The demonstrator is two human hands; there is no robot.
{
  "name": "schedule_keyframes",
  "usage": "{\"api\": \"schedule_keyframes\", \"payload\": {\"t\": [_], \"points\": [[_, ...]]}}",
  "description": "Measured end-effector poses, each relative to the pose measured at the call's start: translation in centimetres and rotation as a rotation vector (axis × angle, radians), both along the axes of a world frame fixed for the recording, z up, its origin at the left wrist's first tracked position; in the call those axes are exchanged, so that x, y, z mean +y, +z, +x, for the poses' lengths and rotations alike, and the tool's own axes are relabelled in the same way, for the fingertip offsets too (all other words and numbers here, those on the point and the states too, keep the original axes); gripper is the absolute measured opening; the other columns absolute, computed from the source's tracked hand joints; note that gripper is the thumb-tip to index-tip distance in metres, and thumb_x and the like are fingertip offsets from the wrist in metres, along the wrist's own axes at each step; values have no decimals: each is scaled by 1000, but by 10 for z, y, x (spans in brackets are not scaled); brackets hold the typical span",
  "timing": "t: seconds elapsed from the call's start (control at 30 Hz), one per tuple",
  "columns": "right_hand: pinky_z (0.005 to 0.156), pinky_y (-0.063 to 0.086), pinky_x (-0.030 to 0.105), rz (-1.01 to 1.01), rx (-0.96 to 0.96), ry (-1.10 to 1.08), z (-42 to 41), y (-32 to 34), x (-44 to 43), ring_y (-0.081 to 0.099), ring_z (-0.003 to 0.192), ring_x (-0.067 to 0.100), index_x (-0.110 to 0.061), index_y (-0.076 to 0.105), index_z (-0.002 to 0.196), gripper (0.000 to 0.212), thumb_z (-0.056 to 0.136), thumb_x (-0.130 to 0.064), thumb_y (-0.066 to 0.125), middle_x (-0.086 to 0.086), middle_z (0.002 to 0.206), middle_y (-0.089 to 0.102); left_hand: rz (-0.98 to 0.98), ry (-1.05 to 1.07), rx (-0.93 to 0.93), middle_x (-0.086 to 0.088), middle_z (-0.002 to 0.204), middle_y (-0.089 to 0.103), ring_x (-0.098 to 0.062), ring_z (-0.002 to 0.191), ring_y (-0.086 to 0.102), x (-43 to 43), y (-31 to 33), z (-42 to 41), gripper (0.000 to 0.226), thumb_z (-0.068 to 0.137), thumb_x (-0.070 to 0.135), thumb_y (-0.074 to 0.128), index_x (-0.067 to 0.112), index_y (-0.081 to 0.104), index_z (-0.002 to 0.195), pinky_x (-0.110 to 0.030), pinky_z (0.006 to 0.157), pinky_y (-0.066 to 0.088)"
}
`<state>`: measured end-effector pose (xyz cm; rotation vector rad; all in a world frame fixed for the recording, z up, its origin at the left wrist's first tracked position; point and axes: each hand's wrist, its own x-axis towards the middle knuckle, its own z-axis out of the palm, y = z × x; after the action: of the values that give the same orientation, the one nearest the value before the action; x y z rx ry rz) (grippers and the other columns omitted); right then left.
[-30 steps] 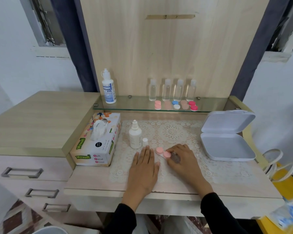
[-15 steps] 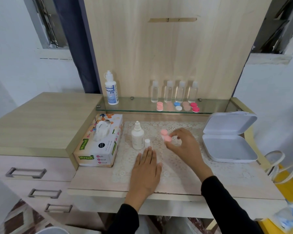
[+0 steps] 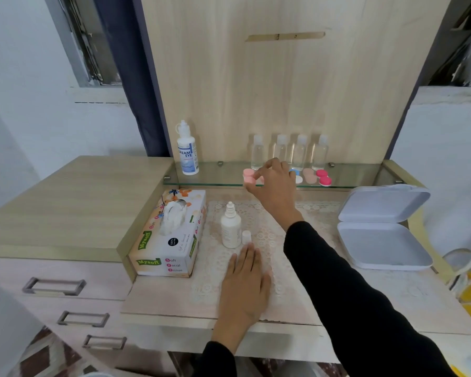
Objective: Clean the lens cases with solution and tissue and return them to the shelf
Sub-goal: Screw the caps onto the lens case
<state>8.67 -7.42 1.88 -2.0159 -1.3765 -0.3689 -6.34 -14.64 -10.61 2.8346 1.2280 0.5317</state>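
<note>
Wooden back panel stands upright at centre. Left of panel: dark curtain, window, white wall. Below-left of panel: drawer unit (three metal handles)

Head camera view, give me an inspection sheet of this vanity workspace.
Surface: pale wooden tabletop with a white lace mat.
Job's things: light pink twin-cup lens case at the glass shelf edge; magenta lens case on shelf; white dropper bottle, uncapped, and cardboard tissue box below.
Clutter: open grey plastic hinged box; four clear small bottles.
Grippers: right hand pinches the pink case; left hand lies flat on the mat.
Cables: nothing seen.
Surroundings: dark blue curtain, drawers at left.
</note>
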Motion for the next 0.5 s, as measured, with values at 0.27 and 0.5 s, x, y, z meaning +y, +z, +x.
{"api": "schedule_keyframes", "payload": {"t": [0.27, 0.5], "points": [[87, 31, 35, -138, -108, -123, 3, 4, 25, 42, 102, 23, -15, 71, 94, 28, 83, -39, 63, 3, 108, 50, -14, -13, -46, -3, 134, 56, -13, 127, 50, 1, -2, 0, 54, 93, 43, 32, 12, 60, 126, -33, 107, 39], [87, 31, 36, -189, -168, -157, 8, 2, 32, 43, 102, 24, -15, 71, 96, 31, 83, -43, 63, 3, 109, 50, -17, 1, -48, -3, 138, 52, -13, 130, 45, 2, -5, -2, 55, 96, 46, 29, 12, 56, 130, -32, 105, 23]]}}
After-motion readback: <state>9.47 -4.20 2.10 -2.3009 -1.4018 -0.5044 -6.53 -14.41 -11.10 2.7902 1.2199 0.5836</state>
